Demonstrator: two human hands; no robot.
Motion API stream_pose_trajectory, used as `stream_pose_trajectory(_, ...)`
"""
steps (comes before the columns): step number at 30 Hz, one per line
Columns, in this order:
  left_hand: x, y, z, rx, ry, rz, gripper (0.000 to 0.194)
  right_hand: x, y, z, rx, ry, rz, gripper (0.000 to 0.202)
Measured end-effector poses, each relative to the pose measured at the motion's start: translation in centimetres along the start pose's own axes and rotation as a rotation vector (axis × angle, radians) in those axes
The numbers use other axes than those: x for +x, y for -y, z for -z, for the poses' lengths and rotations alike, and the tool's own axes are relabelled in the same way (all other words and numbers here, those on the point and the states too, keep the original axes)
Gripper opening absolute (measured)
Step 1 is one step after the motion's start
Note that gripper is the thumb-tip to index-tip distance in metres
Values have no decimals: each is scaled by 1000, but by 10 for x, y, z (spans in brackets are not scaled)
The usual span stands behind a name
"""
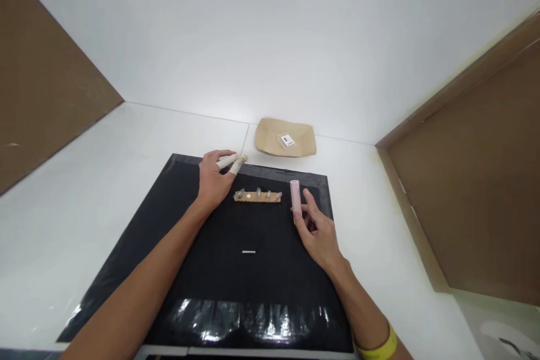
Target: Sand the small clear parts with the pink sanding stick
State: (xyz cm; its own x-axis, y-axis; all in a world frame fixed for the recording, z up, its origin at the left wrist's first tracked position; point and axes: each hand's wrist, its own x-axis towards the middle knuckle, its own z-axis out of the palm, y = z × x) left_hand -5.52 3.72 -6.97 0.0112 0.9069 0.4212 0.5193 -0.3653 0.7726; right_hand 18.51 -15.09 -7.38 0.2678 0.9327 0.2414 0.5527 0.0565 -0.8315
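My left hand (216, 177) is over the back of the black mat (211, 270), with whitish covers on two fingers. Its thumb and fingertip come together, and what lies between them is too small to make out. A pink cylinder (296, 197) stands nearly upright in my right hand (318, 230), held between thumb and fingers. Between my hands lies a narrow brown strip (272, 198) with several small clear or greyish pieces and a white dot on it. Closer to me, a small thin silvery bar (248, 252) rests on the mat.
Behind the mat, a brown paper tray (268, 135) holds a small clear case (287, 140) with a printed label. White table surface (54, 242) surrounds the mat. A white wall rises at the back, and brown panels (472, 169) stand on both sides.
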Motion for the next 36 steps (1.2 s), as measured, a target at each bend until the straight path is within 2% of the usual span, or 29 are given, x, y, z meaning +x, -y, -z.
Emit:
stream_pose_trajectory(2,-2,-1,3,9,20,-2,25,1,2,2,219,65,-104,57)
stream_pose_trajectory(5,-6,-3,6,11,34,-3,24,3,9,7,584,214,-256,40)
stream_pose_trajectory(9,-8,-4,6,22,27,-9,21,5,21,16,832,347,-309,35)
stream_pose_trajectory(11,-9,-4,6,31,32,-6,19,6,25,22,930,393,-332,44)
stream_pose_trajectory(15,-10,-3,6,35,37,0,18,7,22,31,1166,531,-379,78)
stream_pose_trajectory(18,-10,-3,6,29,32,1,18,5,13,33,1143,470,-369,77)
stream_pose_trajectory(22,-9,-2,4,14,17,-3,18,6,8,29,995,308,-435,39)
stream_pose_trajectory(23,-9,-1,4,9,14,-6,18,7,8,29,997,291,-440,36)
stream_pose_trajectory(27,-9,-1,4,-8,11,-13,17,11,11,31,1028,243,-439,47)
stream_pose_trajectory(29,-9,0,4,-10,9,-10,17,11,11,34,1039,255,-444,48)
stream_pose_trajectory(32,-9,1,4,-4,2,-6,19,10,13,37,1033,348,-476,49)
stream_pose_trajectory(36,-9,3,3,1,5,-13,19,8,12,37,1022,541,-548,79)
